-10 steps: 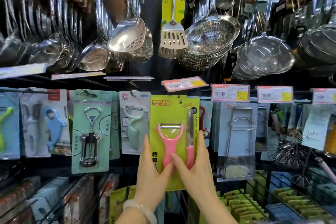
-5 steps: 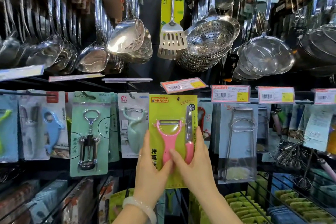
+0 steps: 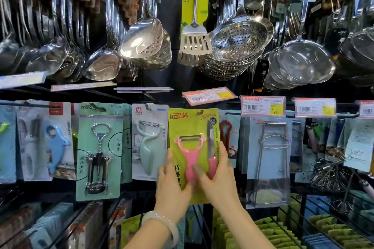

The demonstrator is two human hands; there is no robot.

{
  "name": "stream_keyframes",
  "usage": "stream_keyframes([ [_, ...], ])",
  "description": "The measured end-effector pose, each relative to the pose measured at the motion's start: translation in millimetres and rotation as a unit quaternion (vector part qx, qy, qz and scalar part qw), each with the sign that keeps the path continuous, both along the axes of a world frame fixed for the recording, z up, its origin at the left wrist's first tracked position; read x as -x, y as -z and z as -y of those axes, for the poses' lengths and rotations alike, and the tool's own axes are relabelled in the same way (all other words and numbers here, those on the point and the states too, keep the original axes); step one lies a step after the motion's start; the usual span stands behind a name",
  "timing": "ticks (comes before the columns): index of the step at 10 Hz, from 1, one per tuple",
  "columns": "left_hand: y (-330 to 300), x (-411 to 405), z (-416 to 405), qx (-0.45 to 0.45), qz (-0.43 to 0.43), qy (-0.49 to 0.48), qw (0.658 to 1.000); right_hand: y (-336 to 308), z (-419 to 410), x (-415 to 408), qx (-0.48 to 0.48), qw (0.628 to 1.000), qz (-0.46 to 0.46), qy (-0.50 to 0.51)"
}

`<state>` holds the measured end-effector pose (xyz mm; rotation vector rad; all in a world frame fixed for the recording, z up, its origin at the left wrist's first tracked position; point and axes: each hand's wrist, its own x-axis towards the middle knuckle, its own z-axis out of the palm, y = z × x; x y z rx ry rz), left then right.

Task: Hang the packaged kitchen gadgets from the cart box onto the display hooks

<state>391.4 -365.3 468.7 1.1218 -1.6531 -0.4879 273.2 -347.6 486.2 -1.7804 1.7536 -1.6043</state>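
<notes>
Both hands, left hand (image 3: 172, 184) and right hand (image 3: 219, 176), grasp the green peeler package (image 3: 193, 127) at centre frame. Risk: its hang hole missing the hook, dropping it on release.

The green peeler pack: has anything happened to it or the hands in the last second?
The green peeler pack has risen a little, so its top hole now sits at the display hook. The left hand and right hand went up with it, both still holding its lower half. The neighbouring corkscrew pack hangs unchanged.

Bright overhead glare, warped blurry edges
</notes>
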Motion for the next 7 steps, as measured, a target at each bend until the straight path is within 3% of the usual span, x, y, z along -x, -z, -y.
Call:
stream_keyframes([
  [4,-17,-7,36,-0.067,0.149,-0.016,0.986,-3,35,-2,-0.067,0.997,-0.024,0.028],
  [7,30,-23,7,-0.039,0.241,-0.054,0.968,40,-45,3,-0.080,0.993,-0.077,0.035],
])
